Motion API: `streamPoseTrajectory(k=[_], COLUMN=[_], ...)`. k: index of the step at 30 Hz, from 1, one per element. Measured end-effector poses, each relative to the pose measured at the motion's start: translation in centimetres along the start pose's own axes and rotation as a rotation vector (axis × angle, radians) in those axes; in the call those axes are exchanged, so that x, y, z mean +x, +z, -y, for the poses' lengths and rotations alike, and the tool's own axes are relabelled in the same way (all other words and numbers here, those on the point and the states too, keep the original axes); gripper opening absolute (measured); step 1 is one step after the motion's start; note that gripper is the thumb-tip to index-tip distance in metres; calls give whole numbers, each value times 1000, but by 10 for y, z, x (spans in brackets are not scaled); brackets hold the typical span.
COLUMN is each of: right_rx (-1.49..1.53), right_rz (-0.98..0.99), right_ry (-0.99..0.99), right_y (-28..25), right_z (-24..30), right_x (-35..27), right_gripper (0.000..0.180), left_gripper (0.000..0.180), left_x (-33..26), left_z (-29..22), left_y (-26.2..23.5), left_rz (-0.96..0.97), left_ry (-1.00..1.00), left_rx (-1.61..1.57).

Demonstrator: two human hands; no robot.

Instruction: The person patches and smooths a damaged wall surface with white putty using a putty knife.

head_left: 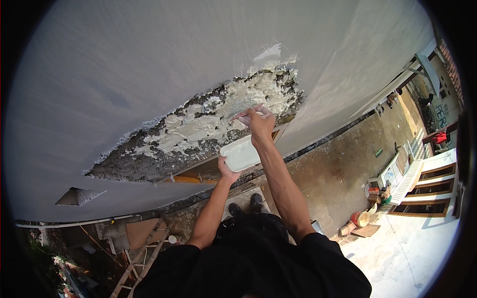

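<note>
My left hand [228, 172] holds a shallow white tray [240, 153] by its edge, with pale material in it. My right hand [262, 123], fingers closed, grips a thin reddish putty scraper [243, 113] whose edge lies against the wall. Behind the scraper runs a long rough patch [169, 131] of bare grey render, partly daubed with lumpy cream-white filler [226, 105]. Smooth grey plaster [164, 54] surrounds it. At the patch's upper right is a smear of whiter filler [268, 55]. The scraper's blade is partly hidden by my fingers.
Below the patch is an opening with a wooden frame [194, 180]. My dark shoes [246, 204] stand on a raised surface. A wooden ladder [144, 256] leans at lower left. Buckets [358, 218] and a white slatted railing [401, 174] are in the yard to the right.
</note>
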State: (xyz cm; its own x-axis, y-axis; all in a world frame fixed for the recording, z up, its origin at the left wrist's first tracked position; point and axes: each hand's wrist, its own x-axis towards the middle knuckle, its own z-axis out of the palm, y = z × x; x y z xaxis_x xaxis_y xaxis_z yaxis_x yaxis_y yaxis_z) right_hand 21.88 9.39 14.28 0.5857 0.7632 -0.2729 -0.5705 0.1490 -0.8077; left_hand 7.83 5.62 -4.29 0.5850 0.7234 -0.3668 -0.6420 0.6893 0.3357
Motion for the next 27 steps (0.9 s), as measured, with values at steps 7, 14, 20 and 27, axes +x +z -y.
streamPoseTrajectory(k=[7,14,20,27], right_rx=[-86,-166,-191,-202], right_rz=[112,116,-11,-57], right_ry=[-67,-49,68,188], right_y=[6,-37,-117,-164], right_z=[34,50,-7,-126], right_x=[-23,-49,-41,-4], right_gripper=[11,17,19,23], left_gripper=[71,70,73,74], left_x=[-17,-61,-97,-114], left_z=[0,-14,-24,-29], left_y=[-28,-36,-51,-73], left_rz=[-3,-104,-126,-119], left_ry=[59,71,167,215], left_rx=[-18,-18,-12,-31])
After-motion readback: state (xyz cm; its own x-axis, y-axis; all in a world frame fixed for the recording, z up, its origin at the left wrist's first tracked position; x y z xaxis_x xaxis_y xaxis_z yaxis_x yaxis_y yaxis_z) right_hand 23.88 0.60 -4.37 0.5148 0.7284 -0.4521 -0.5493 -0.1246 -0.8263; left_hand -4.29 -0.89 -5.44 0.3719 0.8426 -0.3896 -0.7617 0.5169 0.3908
